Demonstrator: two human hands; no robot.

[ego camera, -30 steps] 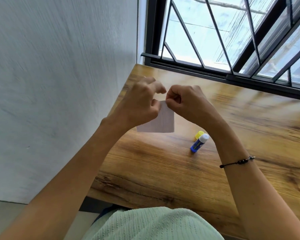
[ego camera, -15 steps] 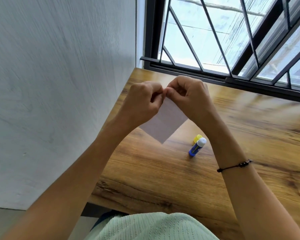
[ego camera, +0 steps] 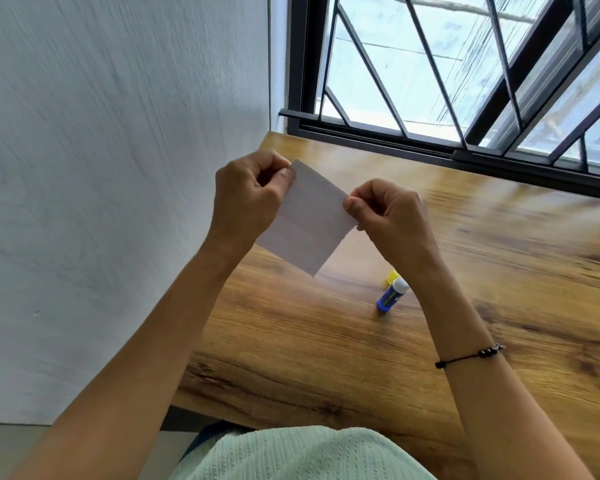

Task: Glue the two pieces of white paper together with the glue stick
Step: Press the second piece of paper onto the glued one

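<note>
Head view: wooden table (ego camera: 430, 341) runs to a black-framed window (ego camera: 465, 81) at the far side, grey wall (ego camera: 118, 168) on the left. Pale green shirt (ego camera: 291, 455) at the near edge. Black beaded bracelet (ego camera: 471, 356) on the right wrist.

Glue stick (ego camera: 392, 295) lies on the table just near of the right wrist, well below the paper; long axis diagonal, blue base near-left, white end far-right. Yellow cap (ego camera: 392, 276) touching or just beside its far end, partly hidden by the wrist.

Paper (ego camera: 309, 220) held up above the table between both hands, turned diamond-wise, one corner pointing near toward the table. Cannot tell whether it is one sheet or two stacked.

Left hand (ego camera: 250, 199) pinches the far-left corner, fingers curled. Right hand (ego camera: 388, 216) pinches the right corner, fingers curled. Nothing blocks the paper; the right forearm crosses over the table beside the glue stick.
</note>
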